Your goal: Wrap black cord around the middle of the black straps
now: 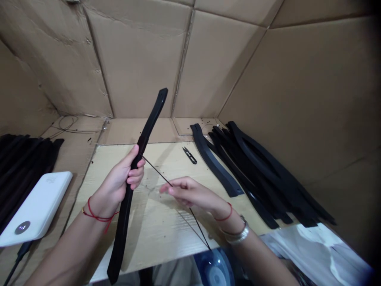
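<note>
A long, slightly curved black strip (122,222) is held at a slant by my left hand (126,172), its fingers wrapped round the strip's middle. From the strip beside those fingers a thin dark cord (157,171) runs down to my right hand (190,192), which pinches it between thumb and fingers. Past that hand the cord drops over the front table edge toward a blue translucent spool-like object (214,270). Small black thread snips (189,155) lie on the table beyond my right hand.
Several similar black strips (253,171) lie on the right, with more dark strips (24,167) at the far left. A white power bank (38,206) with a cable rests on the left. Cardboard walls (143,59) enclose the pale tabletop (166,234). White plastic (315,250) hangs at the lower right.
</note>
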`<state>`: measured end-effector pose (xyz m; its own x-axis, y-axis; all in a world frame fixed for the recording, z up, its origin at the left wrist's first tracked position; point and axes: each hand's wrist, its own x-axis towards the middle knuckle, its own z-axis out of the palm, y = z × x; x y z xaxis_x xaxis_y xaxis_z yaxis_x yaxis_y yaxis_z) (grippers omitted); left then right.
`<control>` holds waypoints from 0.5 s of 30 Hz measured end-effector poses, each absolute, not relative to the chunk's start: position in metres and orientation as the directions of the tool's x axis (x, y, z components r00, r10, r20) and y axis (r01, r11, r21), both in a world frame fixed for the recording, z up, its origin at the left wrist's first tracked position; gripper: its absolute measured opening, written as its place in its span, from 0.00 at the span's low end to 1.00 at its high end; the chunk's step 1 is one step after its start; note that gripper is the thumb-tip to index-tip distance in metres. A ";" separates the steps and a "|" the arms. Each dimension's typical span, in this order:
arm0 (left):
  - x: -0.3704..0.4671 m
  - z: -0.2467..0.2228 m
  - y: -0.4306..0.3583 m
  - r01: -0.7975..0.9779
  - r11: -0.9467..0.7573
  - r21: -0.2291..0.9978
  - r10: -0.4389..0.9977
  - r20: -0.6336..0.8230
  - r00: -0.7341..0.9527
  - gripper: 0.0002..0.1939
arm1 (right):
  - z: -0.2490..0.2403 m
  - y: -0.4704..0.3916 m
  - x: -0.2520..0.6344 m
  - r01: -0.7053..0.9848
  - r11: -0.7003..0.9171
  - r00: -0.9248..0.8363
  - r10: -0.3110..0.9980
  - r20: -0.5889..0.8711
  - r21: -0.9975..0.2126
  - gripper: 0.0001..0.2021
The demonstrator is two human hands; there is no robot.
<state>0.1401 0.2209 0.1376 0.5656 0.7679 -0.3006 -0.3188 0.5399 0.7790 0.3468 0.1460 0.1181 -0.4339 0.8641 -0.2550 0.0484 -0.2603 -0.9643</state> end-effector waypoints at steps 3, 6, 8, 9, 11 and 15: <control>0.136 0.143 0.220 -0.365 0.555 0.747 0.765 -0.287 0.577 0.25 | 0.114 0.117 0.372 0.090 -0.317 -0.385 0.863 -0.327 -0.944 0.16; 0.134 0.145 0.220 -0.379 0.566 0.732 0.761 -0.286 0.583 0.25 | 0.115 0.093 0.399 0.158 -0.314 -0.232 0.910 -0.344 -0.936 0.17; 0.134 0.146 0.219 -0.373 0.563 0.737 0.760 -0.285 0.585 0.25 | 0.119 0.081 0.416 0.266 -0.250 -0.070 0.958 -0.277 -0.931 0.18; 0.135 0.146 0.218 -0.366 0.561 0.743 0.758 -0.283 0.587 0.25 | 0.122 0.077 0.424 0.322 -0.232 0.004 0.970 -0.244 -0.918 0.19; 0.138 0.145 0.215 -0.345 0.559 0.754 0.751 -0.284 0.597 0.25 | 0.131 0.069 0.437 0.422 -0.207 0.110 0.978 -0.177 -0.883 0.20; 0.145 0.143 0.208 -0.313 0.563 0.765 0.733 -0.287 0.617 0.25 | 0.154 0.058 0.449 0.598 -0.151 0.237 0.972 -0.006 -0.787 0.18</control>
<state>0.1449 0.2076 0.1435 0.6169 0.7328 -0.2870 -0.3133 0.5632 0.7646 0.4486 0.0576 0.1544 0.2366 0.9716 -0.0064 0.5981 -0.1508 -0.7871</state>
